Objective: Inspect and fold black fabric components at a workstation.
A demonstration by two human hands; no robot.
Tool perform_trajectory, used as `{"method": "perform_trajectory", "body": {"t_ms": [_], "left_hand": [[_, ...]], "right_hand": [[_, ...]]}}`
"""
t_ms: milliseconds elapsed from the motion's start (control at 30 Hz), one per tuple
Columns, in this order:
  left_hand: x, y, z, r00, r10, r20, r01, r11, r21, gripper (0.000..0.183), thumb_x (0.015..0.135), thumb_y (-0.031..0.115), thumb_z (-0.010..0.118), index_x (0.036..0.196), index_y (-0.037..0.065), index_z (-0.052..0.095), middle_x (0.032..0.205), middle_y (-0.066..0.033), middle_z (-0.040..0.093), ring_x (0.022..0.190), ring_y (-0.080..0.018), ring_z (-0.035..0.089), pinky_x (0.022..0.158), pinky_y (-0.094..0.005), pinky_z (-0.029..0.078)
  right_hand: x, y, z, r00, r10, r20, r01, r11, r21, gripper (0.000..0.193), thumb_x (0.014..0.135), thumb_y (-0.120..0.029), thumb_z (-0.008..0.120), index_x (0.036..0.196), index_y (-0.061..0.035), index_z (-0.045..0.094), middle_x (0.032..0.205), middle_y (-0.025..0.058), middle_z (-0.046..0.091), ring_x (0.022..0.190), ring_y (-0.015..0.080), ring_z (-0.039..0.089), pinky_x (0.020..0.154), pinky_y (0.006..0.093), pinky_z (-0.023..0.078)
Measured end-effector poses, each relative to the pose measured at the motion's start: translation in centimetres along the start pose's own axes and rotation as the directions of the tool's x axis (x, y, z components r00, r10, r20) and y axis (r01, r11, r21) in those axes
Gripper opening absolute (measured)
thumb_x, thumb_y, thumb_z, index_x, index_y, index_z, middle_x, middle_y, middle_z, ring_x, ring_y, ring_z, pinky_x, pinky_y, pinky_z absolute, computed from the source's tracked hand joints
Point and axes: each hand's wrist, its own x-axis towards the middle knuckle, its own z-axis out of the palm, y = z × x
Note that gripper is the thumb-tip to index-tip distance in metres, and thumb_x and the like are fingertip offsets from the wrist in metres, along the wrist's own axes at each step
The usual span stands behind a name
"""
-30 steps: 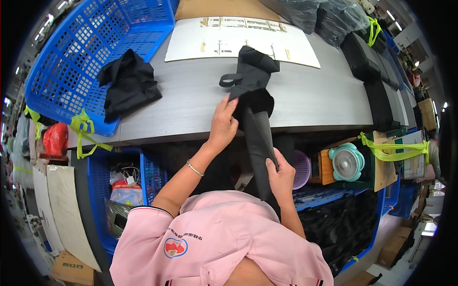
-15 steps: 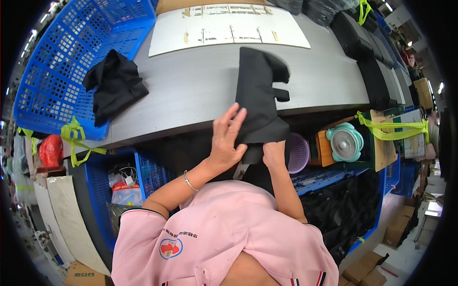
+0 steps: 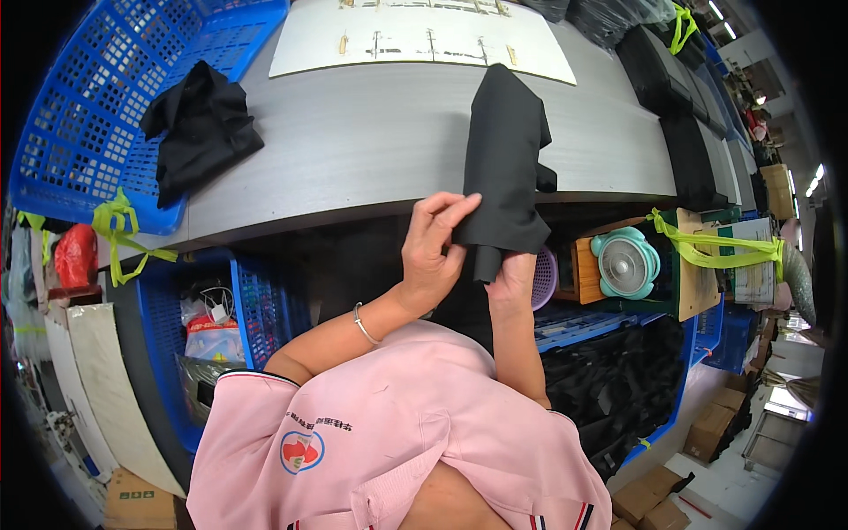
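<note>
A black fabric piece (image 3: pixel 505 159), with a narrow tab at its right side, stands up over the table's near edge. My left hand (image 3: pixel 433 247) is at its lower left edge, fingertips on the cloth and thumb below, pinching it. At the lower end my right hand (image 3: pixel 512 276) grips the same piece from underneath; the cloth hides most of its fingers. A small rolled strip of the fabric hangs down between the two hands. Another crumpled black fabric piece (image 3: pixel 203 124) lies to the left, partly over a blue basket's rim.
The grey table (image 3: pixel 353 141) carries a white marked board (image 3: pixel 424 53) at the back. A blue basket (image 3: pixel 97 106) stands left. Black stacks (image 3: pixel 658 79) sit at the right. Below the edge are a teal fan (image 3: pixel 625 263), a purple basket (image 3: pixel 545 278) and a crate of black cloth (image 3: pixel 609 380).
The fabric piece has turned and folded narrower, its upper end now a point, and shifted slightly right. Both hands stay on it; my right wrist has rotated. The whole view has shifted a little.
</note>
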Motion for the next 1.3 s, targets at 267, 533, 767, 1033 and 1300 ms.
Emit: {"method": "perform_trajectory", "body": {"t_ms": [267,533,767,1033,1300], "left_hand": [[-1.4,1.3,0.7,0.994,-0.032,0.108,0.033,0.999,-0.009,0.064,0.068,-0.02,0.063,0.125,0.009,0.065,0.115,-0.0071,0.056,0.089,-0.014,0.057,0.064,-0.0237,0.048],[-1.8,1.5,0.6,0.987,-0.078,0.14,0.083,0.996,-0.033,0.065,0.068,-0.019,0.063,0.127,0.009,0.064,0.118,-0.0072,0.054,0.09,-0.0135,0.057,0.064,-0.0234,0.049],[-1.6,1.4,0.1,0.987,-0.05,0.156,0.074,0.986,-0.148,0.065,0.074,-0.014,0.062,0.135,0.007,0.058,0.123,-0.011,0.052,0.089,-0.0143,0.055,0.069,-0.0244,0.05],[-1.0,-1.4,-1.5,0.992,-0.107,0.06,0.103,0.992,0.07,0.041,0.088,-0.006,0.059,0.127,0.004,0.065,0.118,-0.0149,0.067,0.101,-0.0237,0.068,0.086,-0.0294,0.053],[-2.8,-7.6,-2.4,0.696,-0.715,0.069,0.672,0.615,-0.413,0.026,0.098,0.006,0.052,0.118,0.0,0.068,0.091,-0.0001,0.069,0.071,-0.0045,0.057,0.063,-0.0219,0.049]], "right_hand": [[-0.1,0.7,-1.7,0.996,0.085,-0.025,-0.079,0.98,0.184,0.034,0.091,-0.022,0.067,0.119,-0.0033,0.059,0.111,0.01,0.064,0.097,0.0222,0.065,0.087,0.0361,0.058],[0.5,1.6,-2.6,0.994,0.105,-0.005,-0.101,0.969,0.226,0.033,0.093,-0.024,0.065,0.118,-0.0034,0.059,0.111,0.0095,0.064,0.097,0.0215,0.064,0.086,0.0366,0.057],[0.6,1.6,-1.7,1.0,-0.007,-0.007,0.008,0.998,0.069,0.031,0.095,-0.023,0.062,0.118,-0.0036,0.058,0.111,0.0099,0.063,0.098,0.0214,0.064,0.085,0.0362,0.057],[2.6,3.9,-3.5,0.958,-0.284,-0.033,0.271,0.939,-0.211,0.031,0.1,-0.013,0.055,0.128,-0.0009,0.052,0.127,0.01,0.056,0.112,0.022,0.058,0.098,0.0353,0.05],[4.2,4.6,-3.2,0.789,-0.139,0.599,0.551,-0.272,-0.789,0.019,0.087,-0.002,0.054,0.099,0.0042,0.067,0.097,0.0259,0.065,0.093,0.0423,0.062,0.086,0.0472,0.049]]}}
